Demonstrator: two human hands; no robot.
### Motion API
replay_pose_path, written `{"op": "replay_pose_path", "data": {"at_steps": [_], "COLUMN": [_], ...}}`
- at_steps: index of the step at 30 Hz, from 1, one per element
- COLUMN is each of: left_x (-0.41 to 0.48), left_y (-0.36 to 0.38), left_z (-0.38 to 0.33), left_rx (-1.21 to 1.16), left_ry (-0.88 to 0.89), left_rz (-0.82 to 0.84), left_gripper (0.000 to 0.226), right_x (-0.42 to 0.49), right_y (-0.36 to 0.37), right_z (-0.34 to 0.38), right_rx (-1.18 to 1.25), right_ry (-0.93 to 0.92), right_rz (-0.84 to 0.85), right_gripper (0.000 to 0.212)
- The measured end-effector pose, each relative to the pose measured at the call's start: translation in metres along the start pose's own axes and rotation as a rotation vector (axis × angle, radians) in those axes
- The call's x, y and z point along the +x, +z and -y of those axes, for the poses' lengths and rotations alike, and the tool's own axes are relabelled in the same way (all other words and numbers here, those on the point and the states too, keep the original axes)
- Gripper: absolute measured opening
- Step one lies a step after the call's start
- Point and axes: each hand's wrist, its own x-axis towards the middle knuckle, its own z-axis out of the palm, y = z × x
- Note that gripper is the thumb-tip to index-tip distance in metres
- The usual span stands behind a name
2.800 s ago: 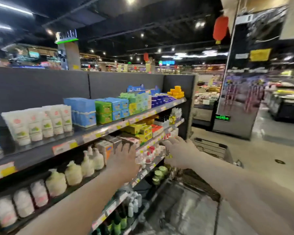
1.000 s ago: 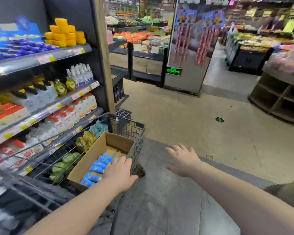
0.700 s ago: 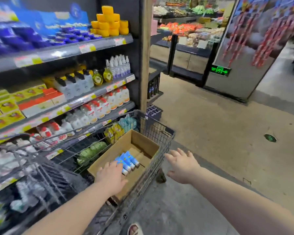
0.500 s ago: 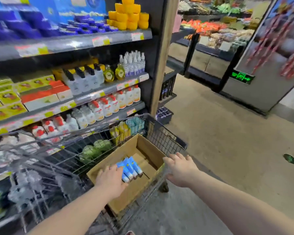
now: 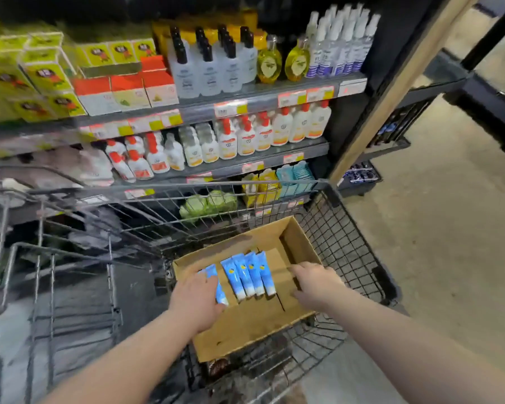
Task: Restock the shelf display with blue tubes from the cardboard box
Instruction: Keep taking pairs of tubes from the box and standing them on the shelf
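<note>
An open cardboard box (image 5: 245, 325) sits in the front of a wire shopping cart (image 5: 347, 243). Several blue tubes (image 5: 250, 275) lie side by side on the box floor. My left hand (image 5: 197, 295) is inside the box at its left side, fingers and thumb curled round one more blue tube (image 5: 213, 272) that lies apart from the row. My right hand (image 5: 315, 282) reaches into the box just right of the row, fingers stretched toward the tubes and holding nothing.
The shelf unit (image 5: 245, 164) stands right behind the cart, stocked with white pump bottles (image 5: 245, 138), yellow and red cartons (image 5: 123, 88) and clear spray bottles (image 5: 341, 39). A wooden post (image 5: 391, 91) ends the shelf. Bare floor (image 5: 449, 243) lies to the right.
My view has dropped from the upper shelves to the cart. Both hands came down into the box; the left closed on a tube, the right moved in from the cart rim.
</note>
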Motion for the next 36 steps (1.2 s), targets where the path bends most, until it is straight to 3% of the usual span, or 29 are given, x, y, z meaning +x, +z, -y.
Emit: {"op": "replay_pose_path", "data": {"at_steps": [16,23,28,36], "left_x": [0.164,0.21,0.236,0.249], "left_y": [0.13,0.172,0.187,0.201], "left_z": [-0.038,-0.04,-0.04,-0.042], "left_rx": [-0.467,-0.789,-0.936,-0.938], "left_ry": [-0.371,-0.594,-0.653,-0.776], "left_rz": [0.194,0.154,0.06,-0.003], "left_gripper": [0.057,0.059,0.058,0.044], "right_x": [0.218,0.258,0.263,0.264], "right_y": [0.105,0.153,0.163,0.169], "right_z": [-0.032,-0.023,-0.016,-0.013], "right_rx": [0.109,0.215,0.445,0.571], "right_ry": [-0.059,0.034,0.149,0.148], "right_rz": [0.229,0.149,0.08,0.029], "right_gripper": [0.051,0.046,0.04,0.043]}}
